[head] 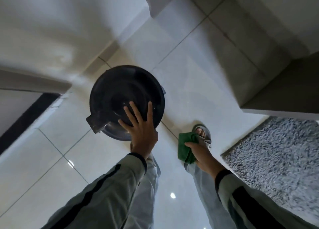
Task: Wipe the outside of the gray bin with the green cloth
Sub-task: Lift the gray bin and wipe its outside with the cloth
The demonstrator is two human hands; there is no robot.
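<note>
The glossy white tiled floor fills most of the view, with a shaggy gray rug at the right and a pale wall at the upper left. Near the wall stands the round dark gray plastic bin with its domed lid on, seen from straight above; a flat pedal tab juts from its near left side.

The left hand lies open and spread on the near edge of the lid, fingers flat on the dome, gripping nothing. It looks like a steadying hold. The bin is probably light, hollow and stiff, with smooth walls, so it is likely to slide or rock on the polished tiles under a sideways push. Pressing down on the lid rim, as this hand is placed, seems the sound way to pin it.

The right hand is closed around the bunched soft green cloth, which hangs near the bin but apart from it, above a sandalled foot. The cloth is limp and should mould to the curved wall if spread flatter.
</note>
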